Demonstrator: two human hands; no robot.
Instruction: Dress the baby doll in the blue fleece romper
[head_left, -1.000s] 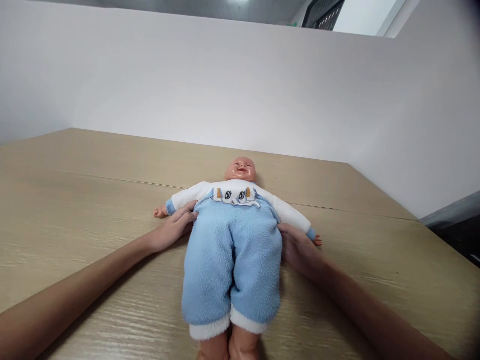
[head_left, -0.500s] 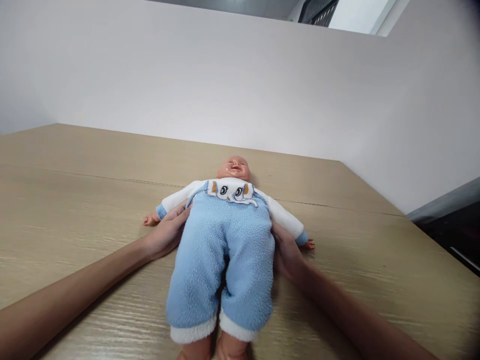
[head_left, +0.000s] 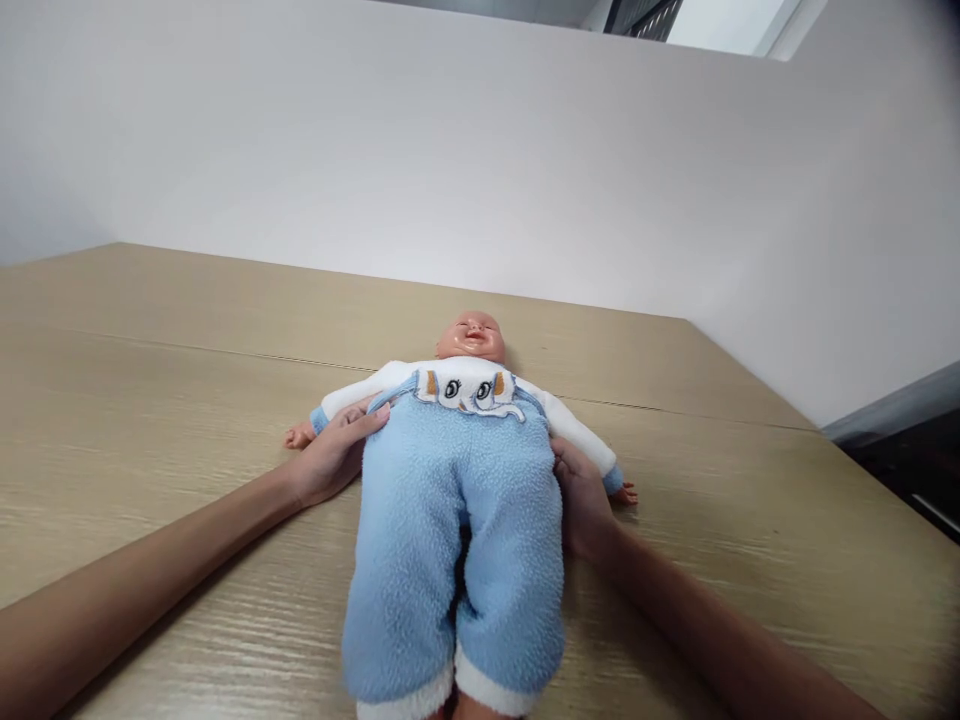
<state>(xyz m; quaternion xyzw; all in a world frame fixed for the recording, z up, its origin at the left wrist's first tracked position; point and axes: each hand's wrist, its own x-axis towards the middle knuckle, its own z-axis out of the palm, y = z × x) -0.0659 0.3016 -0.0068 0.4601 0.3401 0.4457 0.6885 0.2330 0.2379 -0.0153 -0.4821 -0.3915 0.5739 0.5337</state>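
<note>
A baby doll (head_left: 474, 338) lies on its back on the table, head away from me and arms spread. It wears a white long-sleeved top (head_left: 577, 425) and fuzzy light-blue overalls (head_left: 450, 500) with white cuffs and an elephant face on the bib. My left hand (head_left: 339, 455) grips the side of the overalls at the waist, thumb on top and the other fingers partly under the fabric. On the opposite side, my right hand (head_left: 585, 498) is closed at the overalls' edge, its fingertips partly hidden by the cloth. The doll's feet are out of view.
The wood-grain table (head_left: 187, 400) has a seam running across it behind the doll. A white wall (head_left: 375, 150) rises at its far edge. Beyond the right edge is a dark object (head_left: 907, 460) with a grey top.
The overalls' legs have moved towards me and slightly right. The bib lies flatter, with more of the elephant's trunk showing. Both hands stay at the waist sides, and the view has shifted slightly.
</note>
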